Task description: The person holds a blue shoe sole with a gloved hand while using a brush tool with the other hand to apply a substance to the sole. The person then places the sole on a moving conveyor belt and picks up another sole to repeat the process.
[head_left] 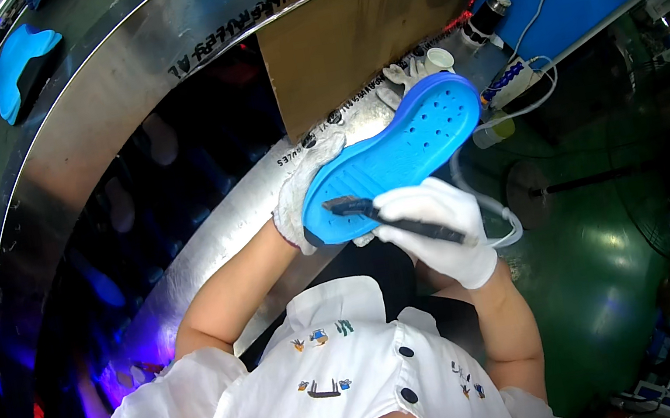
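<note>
Blue shoe sole (394, 137) held up over near edge of metal ledge (224, 236), holed top face showing, holed end pointed toward ledge's far right end. Sole's nearer end gripped along left side by white-gloved left hand (302, 181). Dark-handled brush (413, 227) gripped in closed, white-gloved right hand (448, 221), tip placed at sole's nearer end; contact hard to tell. Cardboard sheet (359, 37) propped along ledge's far edge. White cup (439, 59) seen just beyond sole's holed end, dark bottle (486, 20) near cup.
</note>
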Demonstrator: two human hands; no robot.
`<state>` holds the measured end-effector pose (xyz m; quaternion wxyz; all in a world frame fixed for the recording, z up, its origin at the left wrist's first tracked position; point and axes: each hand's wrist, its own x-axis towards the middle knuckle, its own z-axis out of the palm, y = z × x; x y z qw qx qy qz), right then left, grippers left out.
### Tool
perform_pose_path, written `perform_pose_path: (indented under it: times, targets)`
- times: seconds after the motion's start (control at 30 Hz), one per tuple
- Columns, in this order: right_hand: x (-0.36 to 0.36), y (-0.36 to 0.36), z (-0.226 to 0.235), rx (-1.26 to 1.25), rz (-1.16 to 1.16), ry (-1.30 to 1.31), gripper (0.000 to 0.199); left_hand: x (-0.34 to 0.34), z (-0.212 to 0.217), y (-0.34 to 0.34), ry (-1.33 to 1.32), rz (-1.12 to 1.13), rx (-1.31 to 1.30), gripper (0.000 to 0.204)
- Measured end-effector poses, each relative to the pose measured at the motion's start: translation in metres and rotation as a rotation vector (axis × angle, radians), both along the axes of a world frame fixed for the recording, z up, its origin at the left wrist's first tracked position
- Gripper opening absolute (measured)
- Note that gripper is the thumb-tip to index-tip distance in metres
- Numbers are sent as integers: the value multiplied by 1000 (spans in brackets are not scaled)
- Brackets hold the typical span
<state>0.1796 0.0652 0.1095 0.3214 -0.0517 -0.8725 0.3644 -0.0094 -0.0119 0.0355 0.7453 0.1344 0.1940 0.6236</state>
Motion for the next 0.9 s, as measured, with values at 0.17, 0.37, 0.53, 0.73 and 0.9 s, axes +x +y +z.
perform_pose_path:
  times: [0.17,0.37,0.53,0.73,0.9]
  targets:
    - [3,-19,9,91,112,-163,16,-8,12,-1,-24,25,-214,63]
    - [7,-25,7,178,101,-160,20,-22,11,-1,349,-17,-119,53]
    - [7,-4,1,-61,-37,-43,20,-31,24,-3,322,-212,-237,54]
    - [18,-7,22,93,-52,-93,21,-29,44,-2,560,-108,-158,61]
    - [21,-11,37,311,25,-228,20,-77,-37,9,1444,326,974,64]
